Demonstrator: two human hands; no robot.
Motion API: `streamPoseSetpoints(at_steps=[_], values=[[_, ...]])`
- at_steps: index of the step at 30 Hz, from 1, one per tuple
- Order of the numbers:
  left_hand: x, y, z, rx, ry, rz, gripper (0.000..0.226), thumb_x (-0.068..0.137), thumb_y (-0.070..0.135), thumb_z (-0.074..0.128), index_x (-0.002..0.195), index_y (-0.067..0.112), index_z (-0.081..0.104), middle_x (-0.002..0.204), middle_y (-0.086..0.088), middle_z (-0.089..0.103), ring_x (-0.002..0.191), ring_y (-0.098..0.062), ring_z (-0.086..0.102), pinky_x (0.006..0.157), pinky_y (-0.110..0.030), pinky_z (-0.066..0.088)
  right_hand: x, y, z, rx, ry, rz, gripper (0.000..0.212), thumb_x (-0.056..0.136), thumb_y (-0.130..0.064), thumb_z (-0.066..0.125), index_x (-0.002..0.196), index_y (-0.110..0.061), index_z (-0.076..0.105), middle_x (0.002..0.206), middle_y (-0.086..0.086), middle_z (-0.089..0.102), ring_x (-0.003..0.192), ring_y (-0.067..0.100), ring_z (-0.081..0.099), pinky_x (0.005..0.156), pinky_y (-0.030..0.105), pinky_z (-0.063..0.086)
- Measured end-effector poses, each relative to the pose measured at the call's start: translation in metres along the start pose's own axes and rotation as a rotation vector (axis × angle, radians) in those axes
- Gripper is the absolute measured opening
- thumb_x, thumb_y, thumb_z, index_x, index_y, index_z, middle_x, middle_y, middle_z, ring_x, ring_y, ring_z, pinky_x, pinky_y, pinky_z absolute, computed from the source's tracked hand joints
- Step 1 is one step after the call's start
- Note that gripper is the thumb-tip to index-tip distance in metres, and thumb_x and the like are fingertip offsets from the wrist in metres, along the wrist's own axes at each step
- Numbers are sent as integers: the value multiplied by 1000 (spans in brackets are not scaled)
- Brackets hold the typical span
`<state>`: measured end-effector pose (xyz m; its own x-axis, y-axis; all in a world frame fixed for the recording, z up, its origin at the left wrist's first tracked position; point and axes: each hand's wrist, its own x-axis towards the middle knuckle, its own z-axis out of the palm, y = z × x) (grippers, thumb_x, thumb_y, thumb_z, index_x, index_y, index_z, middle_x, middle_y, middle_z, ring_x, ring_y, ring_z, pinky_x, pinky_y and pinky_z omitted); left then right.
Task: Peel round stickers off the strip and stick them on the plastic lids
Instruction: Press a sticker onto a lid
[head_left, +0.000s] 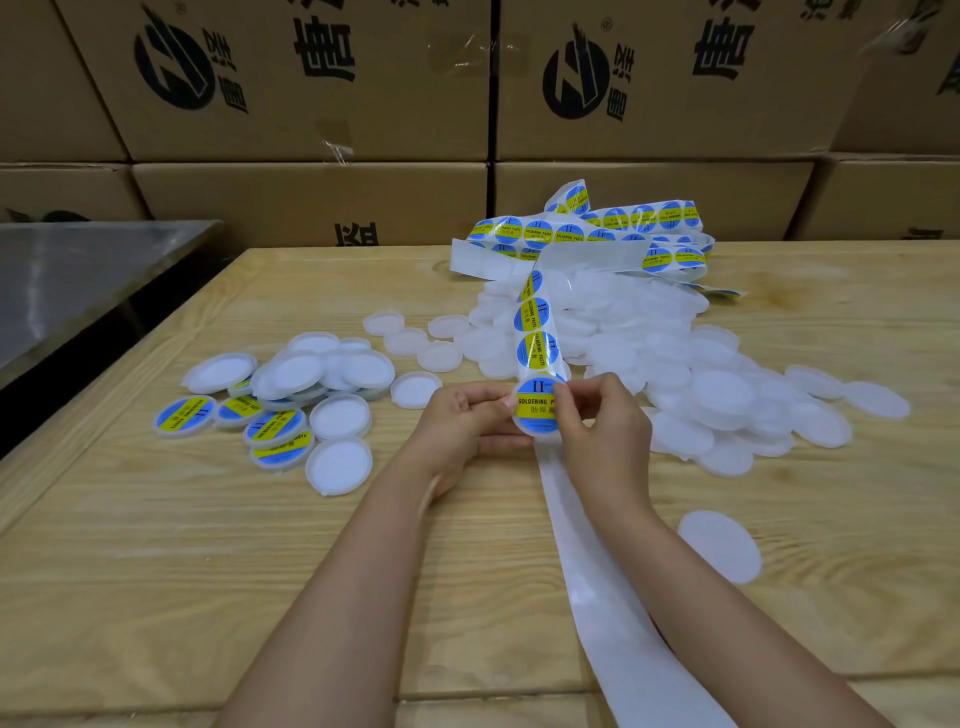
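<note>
Near the bench's (156, 571) left edge lies a cluster of labelled lids (280, 431), mixed with a few upturned ones. At the bench's middle the left hand (462, 421) and right hand (605, 434) meet. Each grip is pinched narrow on an opposite edge of one round blue-and-yellow sticker (535, 410) at the end of the strip (537, 338). The strip runs back to a tangle near the far edge; its bare backing (597, 571) trails to the near edge. Plain lids (717, 384) are heaped on the right.

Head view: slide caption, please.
Left hand and right hand hold a round sticker at the bend of the strip, between labelled lids and plain lids.
</note>
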<state>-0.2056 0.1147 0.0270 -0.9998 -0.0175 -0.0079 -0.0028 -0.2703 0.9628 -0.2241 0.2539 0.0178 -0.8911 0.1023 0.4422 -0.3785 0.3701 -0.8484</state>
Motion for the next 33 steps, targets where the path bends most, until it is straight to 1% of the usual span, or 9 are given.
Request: streamPoseSetpoints(at_steps=[3,5,8,11,14,19,25,30,33], values=[[-1,-1,1,11,3,11,9,90,0,54,92,-1,63,75,-10,72,68,-20,70,61,-29,58,1,1,2,19,33,35,19,87,-24,63,79,-9,54,74,3,61,73,18,57,62,25,41],[-1,-2,2,17,-5,21,9,89,-1,55,90,0,63,74,-9,72,66,-19,70,61,-30,58,2,0,2,22,47,62,24,86,-29,65,77,-12,50,70,0,57,68,16,54,57,19,38],[-1,-3,5,33,-16,34,10,88,-1,56,86,3,65,72,-8,72,65,-19,70,62,-31,59,2,0,2,34,40,128,32,81,-37,69,74,-19,44,69,-5,53,65,9,51,55,12,37],[-1,-4,7,11,-3,42,9,87,1,58,85,3,66,73,-9,72,66,-19,70,60,-29,58,2,-1,2,75,-2,183,38,77,-43,73,81,-18,44,75,-8,55,69,3,54,56,9,39],[0,-5,7,-26,20,45,9,88,4,58,85,3,66,72,-9,72,66,-18,70,57,-26,56,2,-1,3,130,-72,188,42,76,-39,74,92,-13,46,82,-9,57,70,-4,55,56,8,40],[0,-4,5,-106,61,38,13,90,5,53,84,4,65,69,-6,72,61,-14,69,55,-22,55,0,-2,4,197,-190,150,39,77,-33,75,95,-17,44,90,-10,58,72,-11,55,61,7,42],[1,0,1,-157,90,-1,16,94,6,49,87,1,63,69,-6,71,58,-12,67,53,-21,55,-1,-4,0,198,-213,30,31,79,-21,74,88,-31,45,87,-13,61,75,-6,57,67,9,44],[2,2,1,-130,104,-13,17,95,7,47,88,2,62,66,-4,69,54,-11,63,51,-20,53,0,-3,-4,160,-189,-73,18,87,-15,65,87,-26,50,83,-11,61,73,2,56,65,12,42],[1,2,2,-113,80,-8,18,95,7,48,84,4,62,67,-4,69,54,-11,62,51,-20,53,2,-2,-5,149,-137,-78,17,92,-14,58,79,-22,52,72,-12,59,63,-1,53,57,12,38]])
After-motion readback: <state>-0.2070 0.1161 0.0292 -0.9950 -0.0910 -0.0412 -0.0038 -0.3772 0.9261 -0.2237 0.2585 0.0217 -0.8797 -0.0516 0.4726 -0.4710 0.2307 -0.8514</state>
